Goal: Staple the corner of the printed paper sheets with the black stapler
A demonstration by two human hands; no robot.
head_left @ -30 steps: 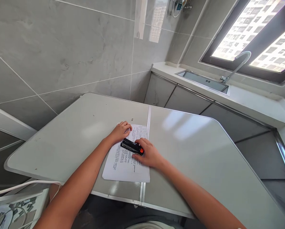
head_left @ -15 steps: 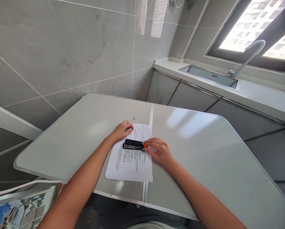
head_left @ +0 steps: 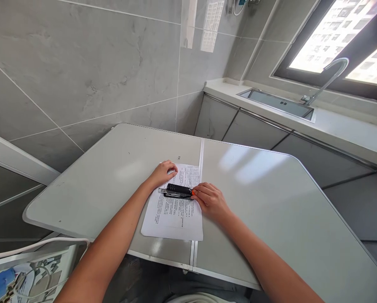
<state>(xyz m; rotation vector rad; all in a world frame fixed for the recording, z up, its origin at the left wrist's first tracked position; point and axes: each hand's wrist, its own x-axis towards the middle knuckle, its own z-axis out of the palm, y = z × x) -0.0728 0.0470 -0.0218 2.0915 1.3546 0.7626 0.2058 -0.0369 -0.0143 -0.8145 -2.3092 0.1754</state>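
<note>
A black stapler lies across a printed sheet of paper. From its left end a thin silver metal piece sticks out. My right hand grips the stapler's right end between thumb and fingers, at an orange part that is partly covered. Over the upper left edge of the paper rests my left hand, its fingers curved with a gap to the thumb and nothing seen in it. Just beyond the paper are tiny dark bits, too small to make out.
The light folding table has a metal seam down its middle. At lower left stands a white-framed rack with papers and cables, and a pale cable runs above it. A counter with a sink lies beyond, at right.
The silver metal piece now sticks out of the stapler's left end, where none showed before. My right hand stays at the orange end; my left hand keeps its place on the paper.
</note>
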